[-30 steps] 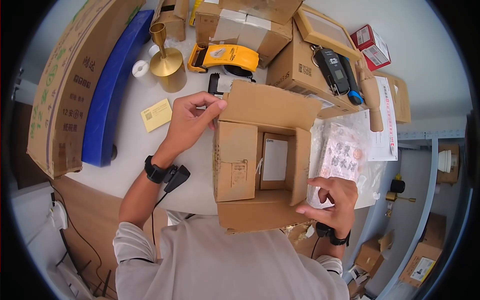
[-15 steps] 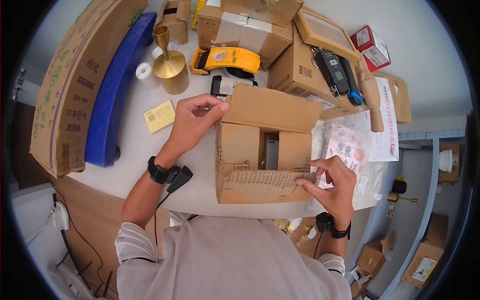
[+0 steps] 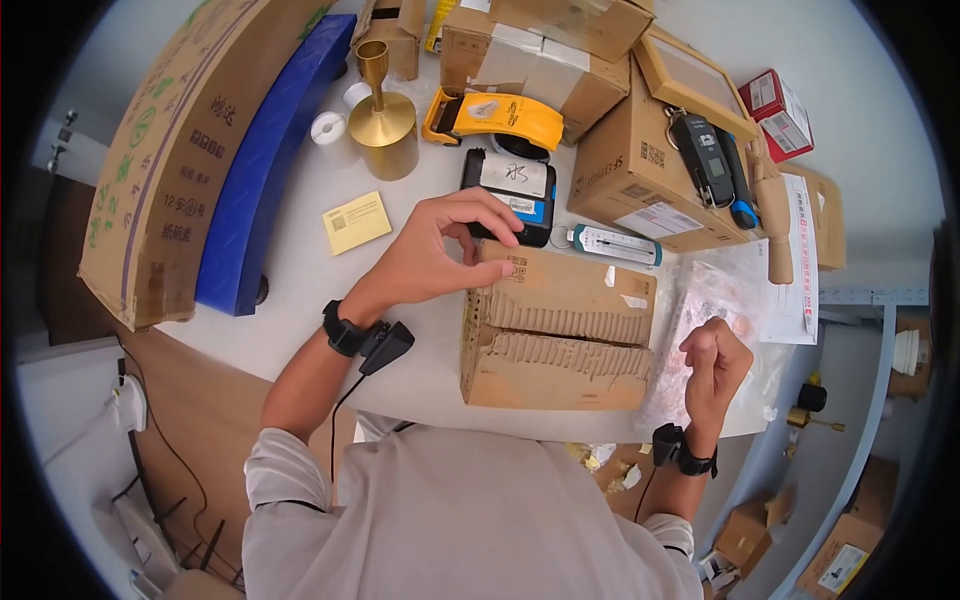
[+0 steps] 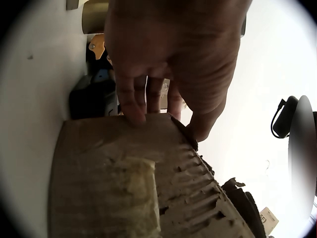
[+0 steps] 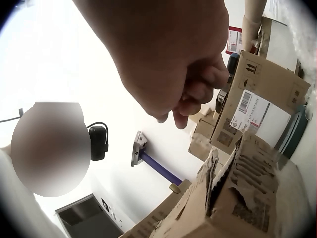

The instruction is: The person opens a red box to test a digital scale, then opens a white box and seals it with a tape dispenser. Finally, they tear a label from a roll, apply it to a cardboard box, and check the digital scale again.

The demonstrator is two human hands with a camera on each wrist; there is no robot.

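A cardboard box [image 3: 565, 380] sits near the table's front edge, its two long top flaps folded inward. Their torn, corrugated edges run side by side with a narrow gap between. At the far left corner is my left hand [image 3: 425, 255], its thumb on the far flap and its fingers curved apart from the thumb. In the left wrist view those fingertips meet the top edge of the box's taped end [image 4: 99, 148]. Right of the box, my right hand [image 3: 716, 368] is raised over a bubble-wrapped packet [image 3: 690, 315], fingers curled in and nothing visible in them.
Behind the box lie a black device [image 3: 540, 233] with labels and a white-and-teal spring scale [image 3: 618, 246]. A yellow tape dispenser [image 3: 510, 118], a gold stand [image 3: 385, 140] and stacked cartons [image 3: 620, 165] are farther back. Yellow sticky notes [image 3: 357, 224] lie to the left.
The right side flap, then the near flap, then the far flap have folded in over the opening. My right hand has come off the near flap and curled up. The view has shifted slightly.
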